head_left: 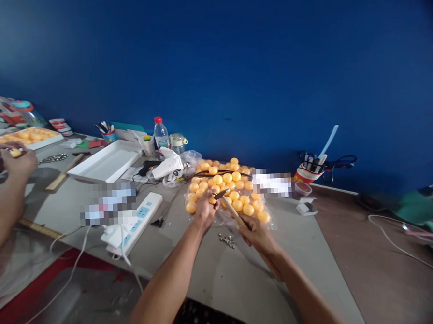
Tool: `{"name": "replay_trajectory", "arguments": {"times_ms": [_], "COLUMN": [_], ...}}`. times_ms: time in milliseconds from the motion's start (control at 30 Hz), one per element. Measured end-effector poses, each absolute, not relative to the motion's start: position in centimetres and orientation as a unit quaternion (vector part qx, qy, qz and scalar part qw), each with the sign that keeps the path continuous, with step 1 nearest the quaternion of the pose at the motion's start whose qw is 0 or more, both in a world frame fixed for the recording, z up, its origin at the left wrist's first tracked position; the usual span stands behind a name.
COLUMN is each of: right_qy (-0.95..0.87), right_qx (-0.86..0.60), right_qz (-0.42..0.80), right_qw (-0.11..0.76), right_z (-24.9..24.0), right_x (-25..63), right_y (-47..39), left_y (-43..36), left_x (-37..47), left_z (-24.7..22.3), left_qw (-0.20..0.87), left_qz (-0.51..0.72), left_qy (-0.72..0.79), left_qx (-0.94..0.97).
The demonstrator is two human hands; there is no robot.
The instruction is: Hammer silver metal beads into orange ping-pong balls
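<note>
Near the middle of the table, my left hand (206, 210) is closed round a small orange ball with something shiny on it, mostly hidden by the fingers. My right hand (257, 231) grips the wooden handle (235, 212) of a hammer-like tool, whose dark pointed head (221, 194) is at the ball in my left hand. Behind both hands lies a clear plastic bag of orange balls (235, 180). Small shiny metal pieces (227, 240) lie loose on the grey table between my forearms.
A white power strip (141, 219) with cables lies to the left. Beyond it are a white tray (107, 162), a bottle (161, 135) and a glue gun (148, 167). A red cup of tools (307, 173) stands right. Another person's hands (18, 160) hold a ball at far left.
</note>
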State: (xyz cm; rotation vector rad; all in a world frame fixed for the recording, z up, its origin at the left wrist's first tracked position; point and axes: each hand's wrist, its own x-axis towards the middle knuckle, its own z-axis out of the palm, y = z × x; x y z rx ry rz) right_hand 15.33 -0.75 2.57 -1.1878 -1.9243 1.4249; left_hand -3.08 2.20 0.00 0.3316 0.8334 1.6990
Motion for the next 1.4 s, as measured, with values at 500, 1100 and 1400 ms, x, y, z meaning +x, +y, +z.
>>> {"name": "replay_trajectory", "arguments": {"times_ms": [500,1100,1400], "right_qy": [-0.683,-0.676,-0.695], "right_qx": [-0.425,-0.415,-0.434], "right_qz": [0.536,0.549,0.523], "right_qw": [0.255,0.264,0.232], "right_z": [3.2,3.1,2.6], "right_x": [15.6,16.0,15.3], "right_y": [-0.8,-0.6,-0.7], "left_y": [2.5,1.6,1.6], "left_x": [-2.9,-3.0,-3.2], "left_z": [-0.9,0.8,0.6], "left_qw": [0.545,0.563,0.561], "left_qz": [0.727,0.725,0.729], "left_qy": [0.382,0.359,0.352], "left_qx": [0.171,0.17,0.171]}}
